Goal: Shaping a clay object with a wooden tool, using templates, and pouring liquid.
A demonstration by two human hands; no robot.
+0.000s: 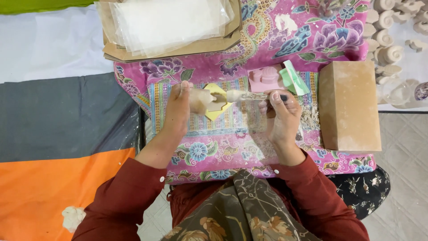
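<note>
My left hand (180, 107) grips a small cream carved piece (201, 99), held just above a yellow square mould (217, 107) lying on the pink floral cloth (209, 151). My right hand (281, 117) holds a thin brush-like tool (249, 95) by its handle; its pale tip meets the cream piece. Both hands hover low over the cloth, close together. Fine pale dust lies on the cloth under them.
A pink mould (265, 79) and a green mould (294, 78) lie just beyond my right hand. A tan block (350, 105) stands at the right. Clear bags on brown cardboard (171, 27) sit at the back. Several cream carved pieces (388, 31) lie at the top right.
</note>
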